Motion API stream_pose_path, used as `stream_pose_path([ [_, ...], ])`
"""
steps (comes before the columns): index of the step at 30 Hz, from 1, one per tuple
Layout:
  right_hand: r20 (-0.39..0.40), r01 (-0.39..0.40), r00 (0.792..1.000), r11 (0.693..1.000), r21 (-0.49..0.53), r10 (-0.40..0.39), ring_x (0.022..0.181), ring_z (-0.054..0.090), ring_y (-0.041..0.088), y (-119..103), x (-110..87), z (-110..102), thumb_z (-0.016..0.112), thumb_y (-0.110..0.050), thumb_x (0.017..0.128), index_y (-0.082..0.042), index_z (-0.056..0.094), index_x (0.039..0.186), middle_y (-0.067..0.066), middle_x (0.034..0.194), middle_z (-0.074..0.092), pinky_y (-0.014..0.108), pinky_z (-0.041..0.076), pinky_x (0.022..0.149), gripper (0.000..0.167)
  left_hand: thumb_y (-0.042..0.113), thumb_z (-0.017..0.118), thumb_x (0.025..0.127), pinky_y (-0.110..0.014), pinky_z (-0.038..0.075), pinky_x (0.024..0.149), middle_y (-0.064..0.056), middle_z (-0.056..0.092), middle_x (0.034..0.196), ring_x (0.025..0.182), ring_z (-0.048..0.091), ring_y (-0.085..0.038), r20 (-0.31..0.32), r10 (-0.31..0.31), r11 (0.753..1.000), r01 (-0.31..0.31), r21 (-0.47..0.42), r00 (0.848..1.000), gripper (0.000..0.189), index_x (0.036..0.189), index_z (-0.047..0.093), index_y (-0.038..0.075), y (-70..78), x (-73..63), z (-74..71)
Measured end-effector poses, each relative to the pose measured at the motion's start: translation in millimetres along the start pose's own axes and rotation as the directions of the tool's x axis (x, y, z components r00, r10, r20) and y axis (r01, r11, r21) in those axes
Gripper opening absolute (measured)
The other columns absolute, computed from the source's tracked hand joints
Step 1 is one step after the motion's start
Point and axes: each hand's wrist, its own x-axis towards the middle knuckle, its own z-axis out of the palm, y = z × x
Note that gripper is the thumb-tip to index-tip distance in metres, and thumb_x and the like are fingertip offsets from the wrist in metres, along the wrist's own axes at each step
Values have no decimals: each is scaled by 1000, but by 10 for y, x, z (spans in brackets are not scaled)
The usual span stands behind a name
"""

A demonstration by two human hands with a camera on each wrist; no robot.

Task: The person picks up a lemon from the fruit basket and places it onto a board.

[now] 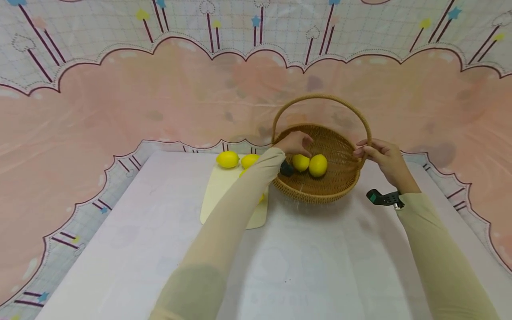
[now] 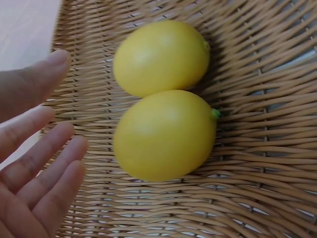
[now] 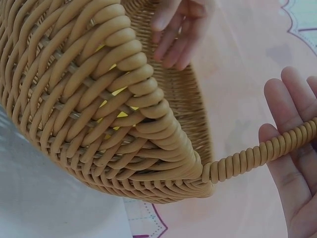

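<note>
Inside a round wicker basket [image 1: 340, 175] two yellow lemons [image 2: 166, 136] lie side by side, touching. My left hand [image 1: 294, 143] is over the basket's left part, just behind these lemons. Its fingers [image 2: 62, 163] are spread loosely, apart from the fruit, and hold nothing. My right hand [image 1: 386, 160] holds the basket's arched handle [image 1: 322, 97] low on its right side. In the right wrist view the handle crosses the fairly straight fingers [image 3: 280, 101]; the thumb is not clearly seen there. The basket tilts so its inside faces me.
A cream cutting board [image 1: 218, 195] lies left of the basket, partly behind my left sleeve. Several more lemons are on or beside it, including a lemon [image 1: 227, 159] at its far left corner. Patterned cloth [image 1: 200, 98] hangs behind the white table [image 1: 120, 249].
</note>
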Motion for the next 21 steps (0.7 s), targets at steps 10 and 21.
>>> stream_pose_path([
  [10, 4, -21, 1000, 999, -29, 21, 82, 66, 3, -26, -6, 6, 52, -12, 96, 7, 60, 109, -9, 84, 71, 12, 52, 79, 25, 14, 70, 85, -29, 44, 104, -8, 51, 139, 128, 48, -20, 19, -73, 996, 72, 61, 997, 55, 135, 50, 8, -39, -59, 65],
  [21, 8, -10, 1000, 996, -85, 11, 82, 66, 2, -30, -2, 0, 52, -13, 96, 1, 63, 107, -11, 83, 71, 11, 52, 79, 21, 13, 70, 85, -32, 42, 107, -9, 45, 145, 133, 43, -23, 71, -92, 991, 84, 104, 993, 59, 139, 46, 9, -106, -33, 91],
])
